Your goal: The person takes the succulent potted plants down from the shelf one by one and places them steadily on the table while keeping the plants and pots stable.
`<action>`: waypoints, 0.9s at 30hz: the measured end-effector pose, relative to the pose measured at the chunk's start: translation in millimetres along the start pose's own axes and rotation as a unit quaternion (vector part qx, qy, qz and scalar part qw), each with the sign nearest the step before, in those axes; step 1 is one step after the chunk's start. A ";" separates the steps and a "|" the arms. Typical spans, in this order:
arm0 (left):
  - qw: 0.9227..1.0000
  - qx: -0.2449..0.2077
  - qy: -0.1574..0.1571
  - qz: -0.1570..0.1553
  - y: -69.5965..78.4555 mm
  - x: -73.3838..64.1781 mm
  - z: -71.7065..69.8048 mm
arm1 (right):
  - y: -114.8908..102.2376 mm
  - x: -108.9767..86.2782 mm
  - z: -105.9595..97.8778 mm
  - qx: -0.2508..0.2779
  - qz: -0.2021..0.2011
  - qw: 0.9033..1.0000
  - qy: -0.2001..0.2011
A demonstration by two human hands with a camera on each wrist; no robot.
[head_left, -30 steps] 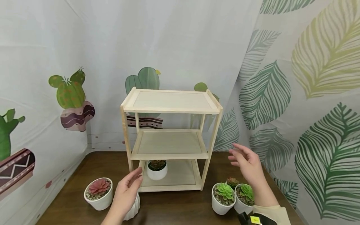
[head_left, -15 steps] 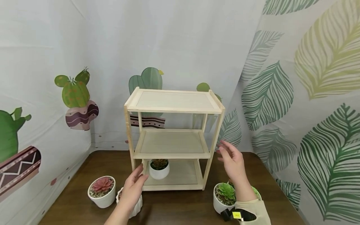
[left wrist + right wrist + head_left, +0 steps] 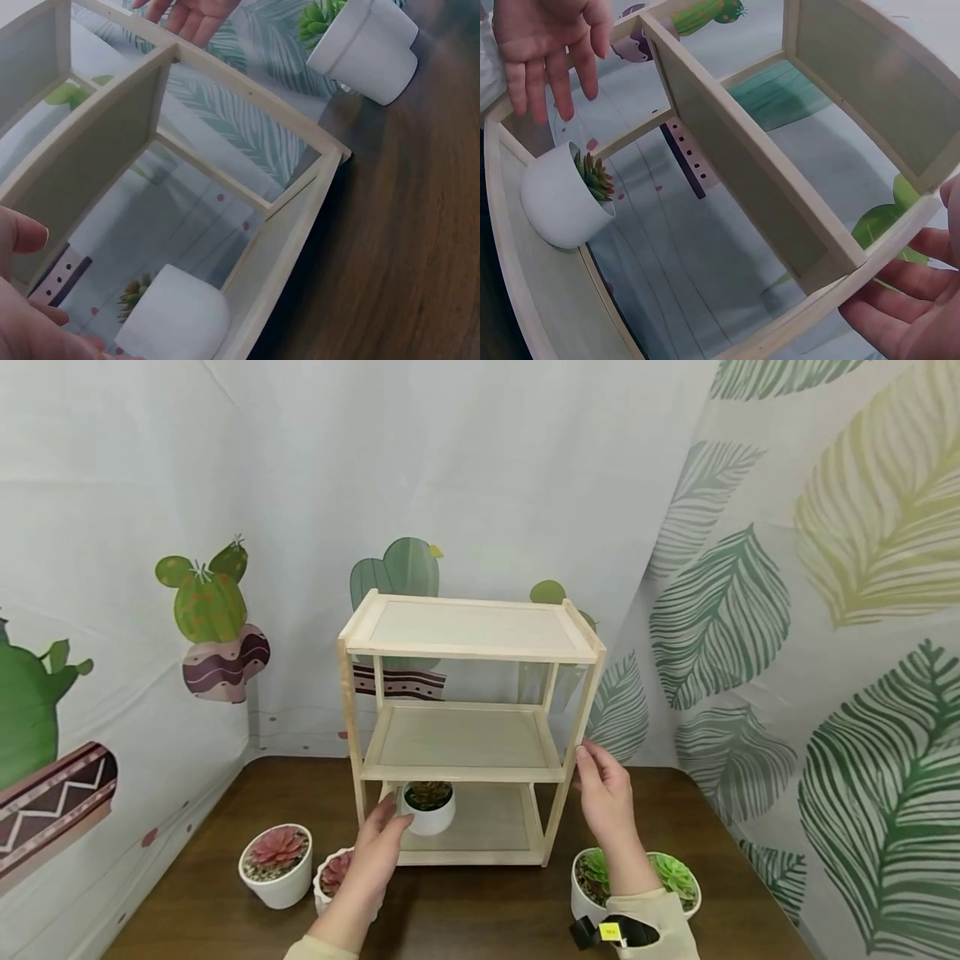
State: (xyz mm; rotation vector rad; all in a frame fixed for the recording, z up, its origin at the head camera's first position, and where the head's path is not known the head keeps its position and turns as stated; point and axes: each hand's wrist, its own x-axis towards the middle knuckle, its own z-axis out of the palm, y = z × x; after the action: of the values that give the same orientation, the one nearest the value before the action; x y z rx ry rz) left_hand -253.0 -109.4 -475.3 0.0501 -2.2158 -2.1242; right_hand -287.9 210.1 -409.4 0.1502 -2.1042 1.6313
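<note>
A pale wooden three-tier shelf [image 3: 480,625] stands on the table. On the left of its bottom tier sits a dark succulent in a white pot [image 3: 431,817]. My left hand [image 3: 378,843] is at the shelf's left front post, close beside that pot, fingers extended and holding nothing. At the right side, my right hand [image 3: 606,793] has its fingertips against the right post at about middle-tier height. The right wrist view shows those fingers [image 3: 892,300] lying along the post's outer side, not curled round it.
Left on the table stand a pink succulent in a white pot [image 3: 277,889] and another in a ridged pot [image 3: 324,897], partly behind the left forearm. Green succulents in white pots [image 3: 675,881] stand at the right, partly behind the right arm. Printed cloth hangs behind.
My right hand has moved left and down from beyond the shelf to its right post. My left hand has moved right and slightly forward, nearer the left post and pot. The view has shifted slightly.
</note>
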 end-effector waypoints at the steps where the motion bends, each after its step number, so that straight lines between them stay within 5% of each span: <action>1: 1.000 -0.003 0.003 0.007 -1.0 1.1 1.6 | 1.1 -0.8 0.9 -0.007 -0.010 1.000 0.004; 5: 1.000 -0.010 0.010 0.024 -4.9 7.2 7.2 | 6.7 -4.0 5.1 -0.028 -0.032 0.999 0.010; 27: 0.998 0.004 0.046 -0.031 -18.9 50.6 19.2 | 14.3 -9.4 8.8 -0.082 -0.056 0.994 0.047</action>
State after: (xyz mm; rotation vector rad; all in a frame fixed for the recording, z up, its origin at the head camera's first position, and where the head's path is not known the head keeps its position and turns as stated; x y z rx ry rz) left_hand -305.3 -94.7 -493.5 0.2163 -2.1977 -2.0985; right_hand -287.3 204.1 -427.7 0.1314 -2.1075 1.3687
